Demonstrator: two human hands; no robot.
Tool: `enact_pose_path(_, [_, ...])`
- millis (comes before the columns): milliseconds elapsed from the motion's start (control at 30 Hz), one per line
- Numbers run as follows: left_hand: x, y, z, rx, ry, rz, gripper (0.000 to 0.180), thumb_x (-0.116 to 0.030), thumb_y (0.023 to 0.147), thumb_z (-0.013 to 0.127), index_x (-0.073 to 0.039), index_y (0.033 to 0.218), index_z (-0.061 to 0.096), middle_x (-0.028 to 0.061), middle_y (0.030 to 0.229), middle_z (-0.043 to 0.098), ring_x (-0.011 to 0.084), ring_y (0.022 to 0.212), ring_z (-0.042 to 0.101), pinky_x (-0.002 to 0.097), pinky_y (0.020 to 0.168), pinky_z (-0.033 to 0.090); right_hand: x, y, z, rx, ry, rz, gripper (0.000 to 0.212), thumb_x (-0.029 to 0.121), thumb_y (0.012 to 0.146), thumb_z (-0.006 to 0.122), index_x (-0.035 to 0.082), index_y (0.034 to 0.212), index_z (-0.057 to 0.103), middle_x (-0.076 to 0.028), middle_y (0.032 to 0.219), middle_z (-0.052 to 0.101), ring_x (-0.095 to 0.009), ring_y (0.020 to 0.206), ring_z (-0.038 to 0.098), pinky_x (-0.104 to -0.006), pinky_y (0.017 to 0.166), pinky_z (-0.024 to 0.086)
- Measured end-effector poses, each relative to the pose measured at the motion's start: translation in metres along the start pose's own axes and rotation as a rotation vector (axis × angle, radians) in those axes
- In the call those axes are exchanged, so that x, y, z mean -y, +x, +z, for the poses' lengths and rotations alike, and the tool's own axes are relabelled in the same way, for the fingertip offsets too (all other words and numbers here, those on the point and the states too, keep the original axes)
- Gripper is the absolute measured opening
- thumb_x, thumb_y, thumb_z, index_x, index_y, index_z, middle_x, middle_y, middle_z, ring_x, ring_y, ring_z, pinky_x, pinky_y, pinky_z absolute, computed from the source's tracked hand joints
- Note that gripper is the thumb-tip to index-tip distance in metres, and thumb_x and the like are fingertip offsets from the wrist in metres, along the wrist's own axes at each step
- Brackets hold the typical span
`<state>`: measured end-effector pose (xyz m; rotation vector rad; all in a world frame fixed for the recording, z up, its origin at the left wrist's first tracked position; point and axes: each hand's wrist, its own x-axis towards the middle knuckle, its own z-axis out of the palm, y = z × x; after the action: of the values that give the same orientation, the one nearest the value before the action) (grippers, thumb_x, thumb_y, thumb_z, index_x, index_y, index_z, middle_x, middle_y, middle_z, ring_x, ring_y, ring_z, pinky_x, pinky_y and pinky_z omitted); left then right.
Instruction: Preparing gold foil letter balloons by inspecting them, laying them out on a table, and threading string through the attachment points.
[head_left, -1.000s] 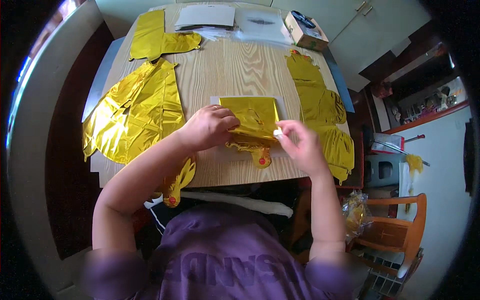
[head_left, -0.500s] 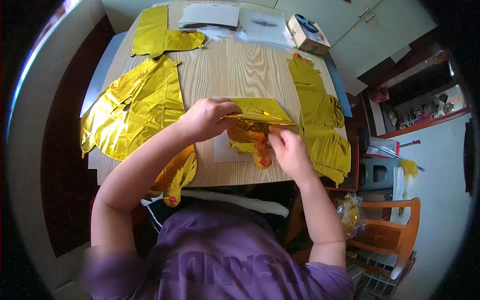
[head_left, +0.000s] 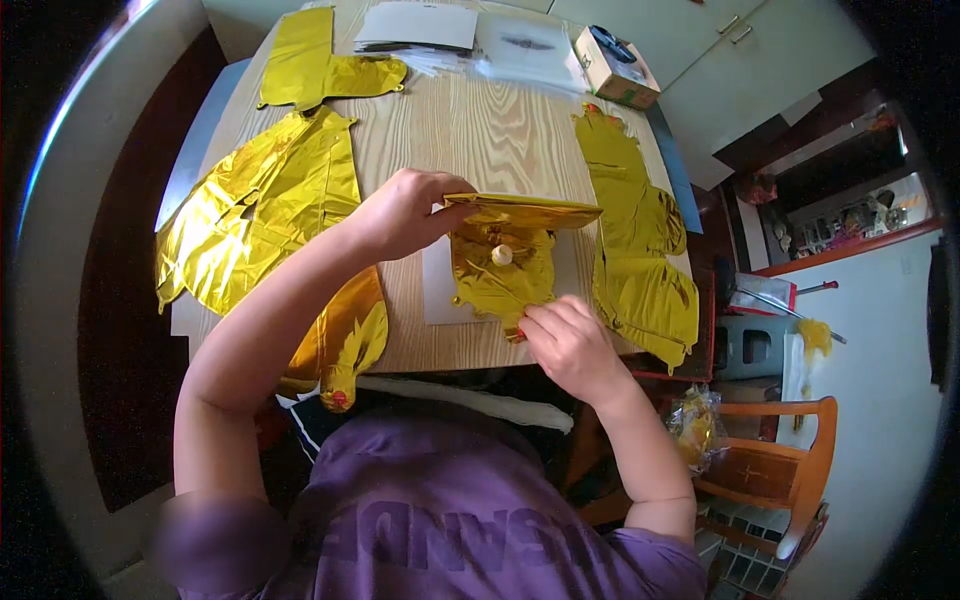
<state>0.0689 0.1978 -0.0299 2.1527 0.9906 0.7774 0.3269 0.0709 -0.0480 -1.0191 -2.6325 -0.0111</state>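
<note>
A gold foil balloon (head_left: 480, 285), partly folded, lies on a white sheet (head_left: 437, 290) at the table's near edge. My left hand (head_left: 412, 212) is closed on its upper flap, lifting that flap off the layer below. With closed fingers, my right hand (head_left: 565, 345) grips the balloon's near tail, where a bit of red shows. A small whitish round thing (head_left: 502, 255) sits on the foil beneath the flap; I cannot make out what it is. The fingertips of my left hand are partly hidden by the foil.
Flat gold foil balloons lie at left (head_left: 270, 215), far left (head_left: 300, 60) and right (head_left: 635, 230); another gold piece (head_left: 350, 340) hangs over the near edge. White cards (head_left: 418, 28), clear plastic bags (head_left: 530, 50) and a small box (head_left: 625, 85) line the far side. A wooden chair (head_left: 765, 460) stands right.
My right hand has come nearer and taken hold of the tail. The flap in my left hand is raised higher, and the whitish round thing has come into sight.
</note>
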Motion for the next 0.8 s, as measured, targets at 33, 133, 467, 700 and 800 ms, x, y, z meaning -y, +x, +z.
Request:
enact_pose_path(33, [0.0,0.001,-0.001,0.009,-0.004,-0.022,0.019,-0.015,0.088,0.065,-0.001,0.101,0.067,0.0158,0.085,0.068,0.0241,0.072,0.065,0.0337,0.066,0.052,-0.002,0.002,0.0,0.004,-0.008,-0.012,0.012,0.008,0.072,0.066,0.004,0.082,0.061,-0.008,0.085,0.063,-0.024,0.082,0.06,-0.0382,0.08,0.045])
enact_pose_path(133, [0.002,0.002,0.0,-0.008,-0.007,0.012,0.021,-0.017,0.088,0.065,-0.001,0.101,0.067,0.0158,0.085,0.068,0.0249,0.072,0.065,0.0349,0.067,0.052,-0.007,0.011,-0.005,-0.039,0.113,0.065,0.016,0.002,0.069,0.067,0.003,0.084,0.062,-0.009,0.086,0.065,-0.026,0.081,0.06,-0.0375,0.082,0.047])
enact_pose_path(467, [-0.002,0.005,0.0,0.009,0.043,0.033,0.02,-0.014,0.086,0.065,-0.001,0.102,0.066,0.0163,0.088,0.068,0.03,0.076,0.067,0.036,0.071,0.053,-0.044,0.057,0.029,-0.314,0.03,0.566,0.029,0.011,0.076,0.07,0.003,0.103,0.063,-0.017,0.089,0.066,-0.034,0.078,0.065,-0.0408,0.071,0.052])
enact_pose_path(700, [0.018,-0.015,0.021,0.042,0.122,0.349,0.022,-0.008,0.079,0.068,-0.002,0.1,0.065,0.0153,0.092,0.066,0.0333,0.082,0.065,0.0392,0.074,0.054,-0.038,0.043,0.043,-0.245,-0.196,0.844,0.043,0.025,0.082,0.067,0.006,0.119,0.057,-0.015,0.115,0.056,-0.034,0.108,0.051,-0.0464,0.093,0.039])
enact_pose_path(800, [0.024,-0.022,0.025,0.096,0.22,0.506,0.026,-0.008,0.074,0.071,-0.002,0.098,0.065,0.0128,0.087,0.066,0.0319,0.081,0.065,0.0394,0.076,0.053,-0.052,0.02,0.033,-0.252,-0.251,0.737,0.036,0.015,0.085,0.06,0.005,0.12,0.057,-0.014,0.119,0.055,-0.034,0.111,0.05,-0.047,0.096,0.037])
